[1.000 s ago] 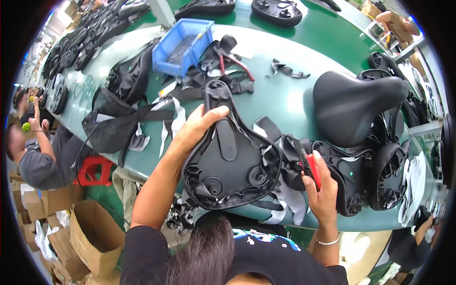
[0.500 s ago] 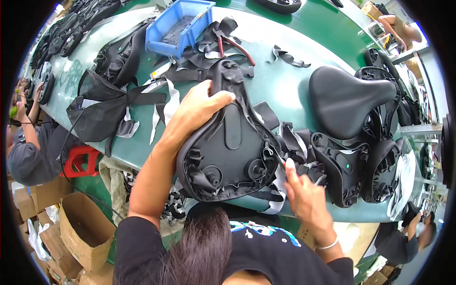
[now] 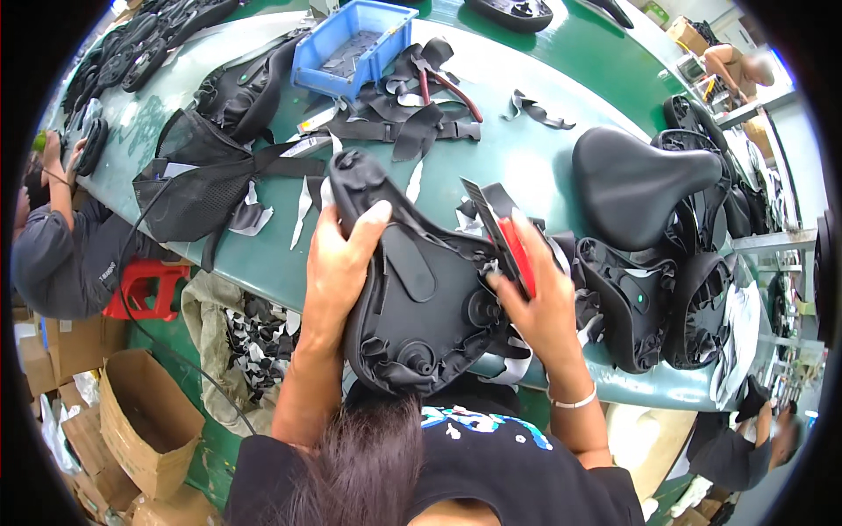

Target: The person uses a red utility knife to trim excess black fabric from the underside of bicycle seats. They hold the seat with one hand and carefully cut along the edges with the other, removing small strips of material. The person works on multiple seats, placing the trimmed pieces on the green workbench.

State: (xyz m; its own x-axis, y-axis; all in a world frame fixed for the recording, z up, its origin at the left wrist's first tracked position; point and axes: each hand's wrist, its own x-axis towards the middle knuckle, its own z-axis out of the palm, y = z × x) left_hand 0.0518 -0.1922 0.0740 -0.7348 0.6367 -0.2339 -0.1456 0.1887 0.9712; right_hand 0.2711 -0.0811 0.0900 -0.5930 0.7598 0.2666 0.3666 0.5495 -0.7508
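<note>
So we're holding an upturned black bike saddle [image 3: 417, 285] at the near edge of the green table [image 3: 526, 171], narrow nose pointing away from us. Our left hand [image 3: 338, 263] is wrapping around its left side near the nose, thumb lying on top. Our right hand [image 3: 542, 302] is closing around a red-handled cutter [image 3: 519, 250] by the saddle's right edge; honestly we can't tell if those fingers are touching the saddle too. Over right, a smooth black saddle [image 3: 640, 188] is sitting right side up. A blue bin [image 3: 326, 81] is standing farther back, red-handled pliers [image 3: 461, 98] lying near it.
</note>
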